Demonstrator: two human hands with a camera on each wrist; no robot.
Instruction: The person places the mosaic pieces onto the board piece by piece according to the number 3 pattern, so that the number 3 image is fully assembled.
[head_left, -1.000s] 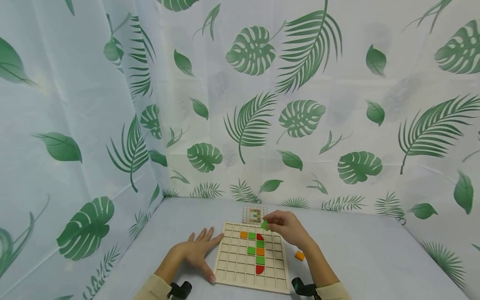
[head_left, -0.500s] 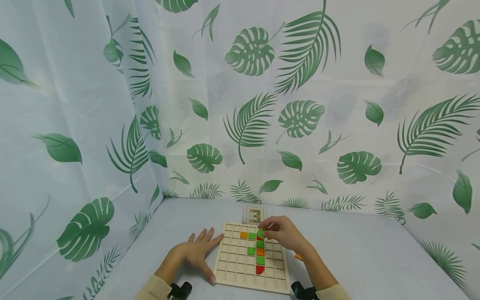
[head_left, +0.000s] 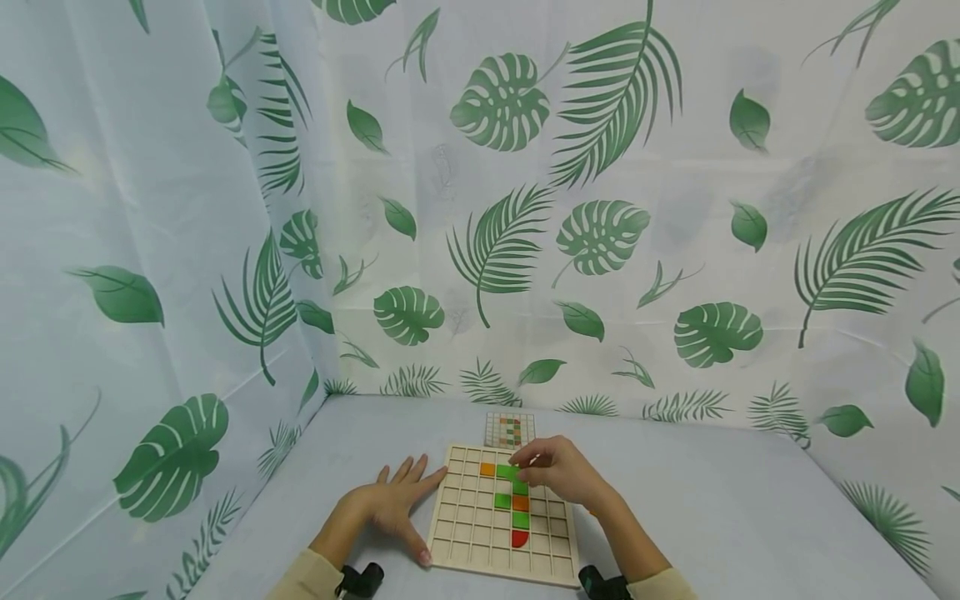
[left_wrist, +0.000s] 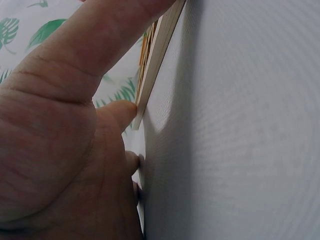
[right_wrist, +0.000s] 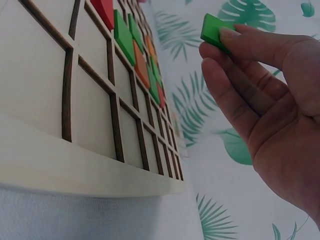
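Observation:
A pale wooden grid board point(head_left: 468, 546) lies on the table with several coloured tiles in its cells. In the right wrist view my right hand point(right_wrist: 285, 95) pinches a green square tile point(right_wrist: 211, 29) between thumb and fingertips, held off the board. In the head view that right hand point(head_left: 558, 471) is over the far part of the grid, hiding the red tile there. My left hand point(head_left: 393, 506) rests with spread fingers at the board's left side, thumb and index finger touching its edge. Visible set tiles include a rounded red one point(head_left: 520, 539) and an orange one point(head_left: 487, 469).
Behind the board lies a small printed grid card point(head_left: 493, 433) with coloured squares. A white leaf-print curtain point(head_left: 495, 250) hangs around the back and left of the pale table point(head_left: 735, 508). The right forearm covers most of a loose orange tile's spot.
My right hand has carried the green tile leftward and a little nearer over the board. The loose orange tile has become hidden by the forearm. My left hand stays put.

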